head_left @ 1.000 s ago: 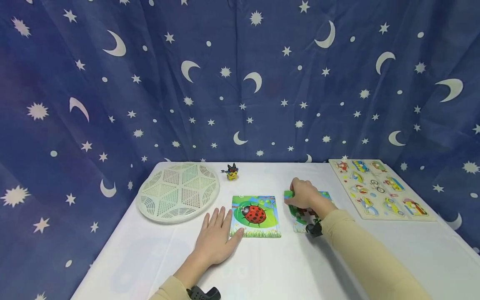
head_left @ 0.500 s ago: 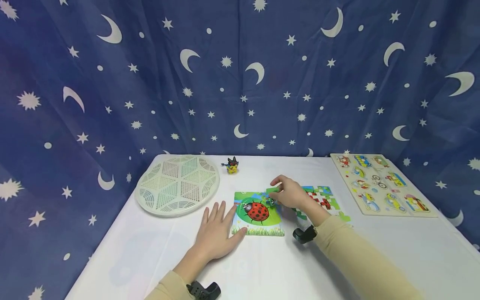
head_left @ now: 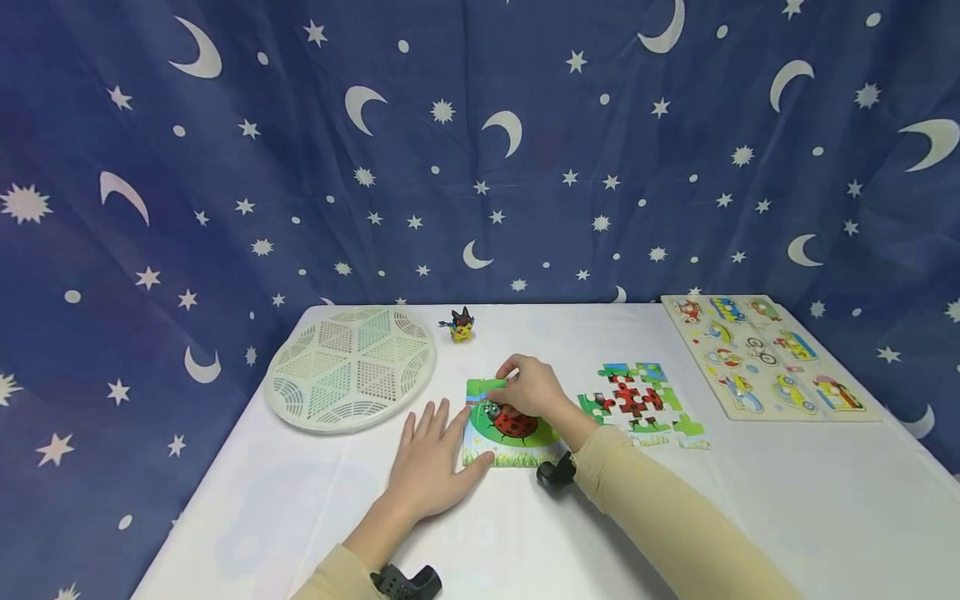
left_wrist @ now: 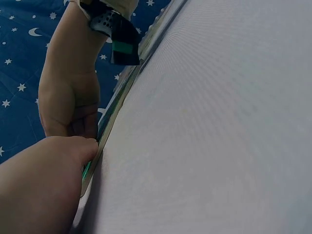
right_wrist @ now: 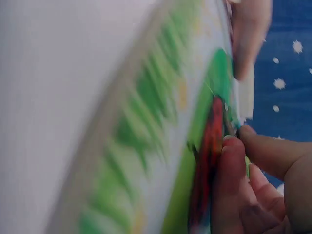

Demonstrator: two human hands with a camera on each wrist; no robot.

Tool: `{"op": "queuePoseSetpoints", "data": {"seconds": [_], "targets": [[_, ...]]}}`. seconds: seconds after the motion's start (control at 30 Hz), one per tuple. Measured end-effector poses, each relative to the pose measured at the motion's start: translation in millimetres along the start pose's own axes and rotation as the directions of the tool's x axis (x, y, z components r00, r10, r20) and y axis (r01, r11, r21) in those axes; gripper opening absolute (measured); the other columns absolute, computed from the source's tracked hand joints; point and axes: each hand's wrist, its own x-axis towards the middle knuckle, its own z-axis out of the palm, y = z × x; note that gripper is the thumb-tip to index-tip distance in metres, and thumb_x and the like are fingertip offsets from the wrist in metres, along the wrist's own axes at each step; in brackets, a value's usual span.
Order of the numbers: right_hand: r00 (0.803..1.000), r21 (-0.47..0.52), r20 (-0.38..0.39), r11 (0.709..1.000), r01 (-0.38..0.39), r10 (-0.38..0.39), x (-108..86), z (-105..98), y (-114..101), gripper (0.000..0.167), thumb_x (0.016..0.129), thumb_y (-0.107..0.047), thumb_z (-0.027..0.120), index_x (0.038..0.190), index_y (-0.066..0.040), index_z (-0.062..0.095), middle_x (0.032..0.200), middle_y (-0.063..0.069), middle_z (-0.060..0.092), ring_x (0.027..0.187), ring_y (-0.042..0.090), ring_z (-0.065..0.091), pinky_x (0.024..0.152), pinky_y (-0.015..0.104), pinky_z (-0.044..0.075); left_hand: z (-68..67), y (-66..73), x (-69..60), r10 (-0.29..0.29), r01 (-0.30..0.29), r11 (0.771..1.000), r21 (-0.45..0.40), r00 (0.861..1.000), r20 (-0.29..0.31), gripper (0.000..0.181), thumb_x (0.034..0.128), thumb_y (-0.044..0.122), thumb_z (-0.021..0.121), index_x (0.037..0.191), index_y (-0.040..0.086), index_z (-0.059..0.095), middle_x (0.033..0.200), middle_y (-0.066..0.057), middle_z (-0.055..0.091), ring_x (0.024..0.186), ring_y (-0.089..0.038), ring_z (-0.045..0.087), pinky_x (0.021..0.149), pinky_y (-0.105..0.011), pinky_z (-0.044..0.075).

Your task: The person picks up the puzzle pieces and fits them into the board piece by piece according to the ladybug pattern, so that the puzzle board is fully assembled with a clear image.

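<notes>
A square board (head_left: pixel 480 452) with a ladybug picture and a grass border lies mid-table. My right hand (head_left: pixel 531 387) is over its upper part, thumb and fingers pinching a small puzzle piece (right_wrist: pixel 235 127), mostly hidden by the fingertips. My left hand (head_left: pixel 429 467) rests on the table at the board's left side, fingers spread, with the thumb at the board's lower left edge. To the right, several loose jigsaw pieces (head_left: pixel 628 402) of a matching ladybug lie spread with gaps between them. The right wrist view is blurred.
At the back left lies a round pale lattice tray (head_left: pixel 352 371). Behind the ladybug board stands a small yellow and black figurine (head_left: pixel 462 325). A wooden peg board (head_left: pixel 761 367) with vehicle pictures lies at the right. A blue star-and-moon curtain (head_left: pixel 480 167) hangs behind the table.
My right hand has moved left from the loose pieces at the right to the ladybug board, carrying a puzzle piece. The left hand stays beside the board. The head view has tilted slightly.
</notes>
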Motion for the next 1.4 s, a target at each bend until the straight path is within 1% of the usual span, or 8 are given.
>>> {"op": "queuePoseSetpoints", "data": {"seconds": [0.13,0.3,0.73,0.97,1.1,1.2,1.3,1.4], "targets": [[0.999,-0.126,-0.009,0.991,0.045,-0.046,1.1,7,-6,0.031,0.087,-0.031,0.085,0.106,-0.012,0.069,0.08,-0.003,0.066,0.059,0.013,0.065,0.063,0.034,0.058,0.2,-0.6,0.5,-0.006,0.006,1.0,-0.003,1.0,-0.016,0.081,0.0958,0.07,0.048,0.158,0.017,0.043,0.162,-0.021,0.034,0.152,-0.04,0.022,0.123,-0.059,0.008],[0.997,-0.209,-0.029,0.976,0.057,-0.065,0.5,11,-3,0.029,0.085,-0.037,0.086,0.098,-0.016,0.07,0.087,-0.004,0.064,0.077,0.015,0.06,0.073,0.036,0.055,1.8,-0.7,0.8,-0.009,0.008,1.0,-0.024,1.0,-0.024,0.081,0.095,0.069,0.051,0.156,0.017,0.046,0.16,-0.022,0.036,0.152,-0.04,0.023,0.122,-0.06,0.008],[0.993,-0.167,-0.111,0.986,0.007,-0.026,5.4,10,2,0.041,0.079,-0.042,0.09,0.094,-0.011,0.068,0.083,-0.001,0.062,0.074,0.015,0.058,0.064,0.031,0.052,-2.4,-0.4,6.5,0.002,-0.003,0.999,-0.032,0.999,-0.037,0.08,0.0932,0.067,0.055,0.154,0.016,0.048,0.16,-0.022,0.038,0.151,-0.04,0.026,0.122,-0.06,0.01],[0.996,-0.035,-0.08,0.999,-0.037,0.034,3.3,10,3,0.038,0.085,-0.043,0.085,0.092,-0.01,0.067,0.076,0.001,0.066,0.06,0.014,0.064,0.058,0.03,0.054,0.1,-1.2,2.5,-0.02,0.017,0.999,-0.052,0.999,-0.046,0.08,0.0916,0.07,0.056,0.153,0.018,0.051,0.158,-0.021,0.041,0.15,-0.04,0.028,0.122,-0.06,0.011],[0.998,0.078,-0.029,0.995,-0.055,0.057,-2.8,2,4,0.035,0.093,-0.042,0.077,0.095,-0.008,0.066,0.078,0.004,0.066,0.058,0.016,0.066,0.056,0.031,0.058,0.2,-1.1,1.3,-0.02,0.016,0.998,-0.066,0.998,-0.054,0.079,0.0912,0.07,0.057,0.151,0.018,0.053,0.157,-0.02,0.042,0.15,-0.04,0.029,0.122,-0.061,0.012],[0.999,0.099,-0.012,0.994,-0.045,0.046,-10.1,-10,6,0.034,0.096,-0.04,0.073,0.095,-0.008,0.065,0.08,0.006,0.065,0.056,0.019,0.066,0.052,0.032,0.059,0.1,-0.4,1.8,-0.019,0.015,0.997,-0.073,0.998,-0.061,0.079,0.0911,0.069,0.058,0.151,0.018,0.053,0.157,-0.02,0.042,0.149,-0.04,0.029,0.122,-0.061,0.012],[0.999,-0.004,-0.042,1.0,-0.001,0.001,-16.1,-28,14,0.031,0.097,-0.04,0.071,0.097,-0.009,0.067,0.084,0.005,0.066,0.063,0.019,0.062,0.056,0.032,0.056,0.6,0.9,3.5,-0.014,0.009,0.997,-0.072,0.998,-0.061,0.079,0.0913,0.068,0.058,0.152,0.018,0.052,0.157,-0.021,0.042,0.149,-0.041,0.029,0.121,-0.061,0.012],[0.996,-0.135,-0.08,0.99,0.032,-0.043,-16.4,-51,24,0.029,0.097,-0.039,0.07,0.1,-0.01,0.07,0.092,0.004,0.068,0.075,0.02,0.061,0.064,0.036,0.052,-0.8,-1.7,3.4,-0.014,0.009,0.998,-0.066,0.998,-0.068,0.079,0.0922,0.069,0.056,0.152,0.018,0.052,0.157,-0.021,0.042,0.149,-0.041,0.029,0.121,-0.061,0.011]]}}
